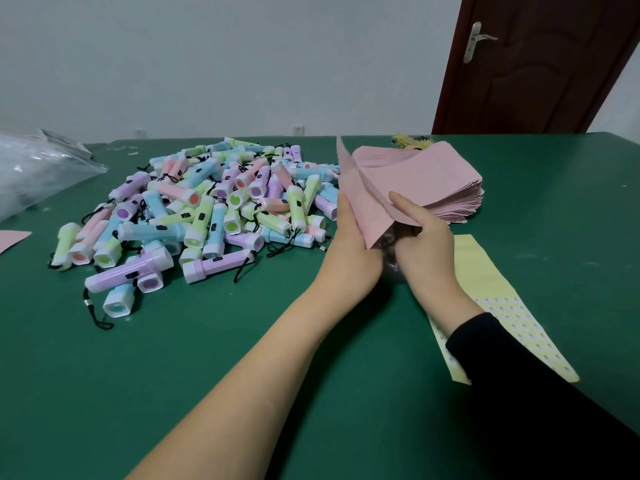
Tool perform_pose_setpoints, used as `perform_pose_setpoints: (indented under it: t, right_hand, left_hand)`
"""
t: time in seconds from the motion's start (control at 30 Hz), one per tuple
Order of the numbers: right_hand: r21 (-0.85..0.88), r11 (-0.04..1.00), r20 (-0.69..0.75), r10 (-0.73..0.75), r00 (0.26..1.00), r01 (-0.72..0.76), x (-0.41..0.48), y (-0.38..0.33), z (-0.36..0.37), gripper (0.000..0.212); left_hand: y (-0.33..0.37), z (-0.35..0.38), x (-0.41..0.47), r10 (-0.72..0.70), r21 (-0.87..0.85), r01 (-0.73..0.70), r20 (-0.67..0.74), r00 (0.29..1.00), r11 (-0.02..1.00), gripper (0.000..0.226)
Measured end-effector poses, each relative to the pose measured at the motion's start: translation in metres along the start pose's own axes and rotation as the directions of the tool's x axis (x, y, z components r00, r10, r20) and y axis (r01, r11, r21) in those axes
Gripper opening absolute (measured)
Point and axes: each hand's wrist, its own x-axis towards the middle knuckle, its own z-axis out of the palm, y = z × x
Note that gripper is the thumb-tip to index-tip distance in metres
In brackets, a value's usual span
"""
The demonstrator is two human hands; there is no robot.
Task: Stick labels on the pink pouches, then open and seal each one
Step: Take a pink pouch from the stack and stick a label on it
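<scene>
Head view: a person's two bare forearms reach forward over a green table [242,341].
Pouch: one pink pouch [367,202] is held up off the table between both hands, just in front of the stack.
Left hand: left hand [349,244] grips the pouch's left edge, fingers wrapped behind it.
Right hand: right hand [426,233] pinches the pouch's right side, thumb on the near face, fingers behind.
Stack: a thick stack [446,181] of flat pink pouches lies on the table, beyond the right hand.
Label sheet: a yellow label sheet [485,271] lies under the right forearm; small round labels show on its near half, and the far half looks bare.
Progress: likely early, since the stack is thick. Whether the held pouch carries a label cannot be seen. It seems to be at the opening step.
Done pile: none is clear. A loose pouch [12,239] lies flat at the far left edge, its state unknown.
Pouch contents: clear film shows at the lower end between the wrists; what is inside, if anything, cannot be told.
Bag: a crumpled clear bag [38,171] lies far left, its contents not readable.
Torches: a heap of pastel torches [207,209] lies loose on the table, left of the hands, in no container.
</scene>
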Motion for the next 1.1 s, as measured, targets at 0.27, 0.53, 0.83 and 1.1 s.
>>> perform_pose_setpoints:
  t: [0.27,0.53,0.83,1.1]
  right_hand:
    - [0.009,0.99,0.025,-0.141,0.99,0.14,-0.005,-0.006,-0.005,0.081]
    - [-0.095,0.959,0.097,-0.258,0.961,0.267,-0.01,-0.005,0.001,0.071]
    - [-0.248,0.961,-0.012,-0.133,0.991,0.126,-0.003,-0.001,-0.004,0.082]
    - [-0.082,0.96,-0.206,-0.279,0.938,0.267,-0.006,-0.011,-0.003,0.023]
  left_hand:
    - [-0.001,-0.029,0.003,-0.044,-0.621,0.443,0.549,0.835,0.647,0.107]
    - [-0.004,-0.023,0.004,-0.04,-0.69,0.531,0.591,0.805,0.491,0.117]
    - [-0.006,-0.02,0.007,-0.132,-0.7,0.531,0.54,0.831,0.477,0.062]
    - [-0.003,-0.026,0.01,-0.092,-0.868,0.391,0.381,0.92,0.308,0.077]
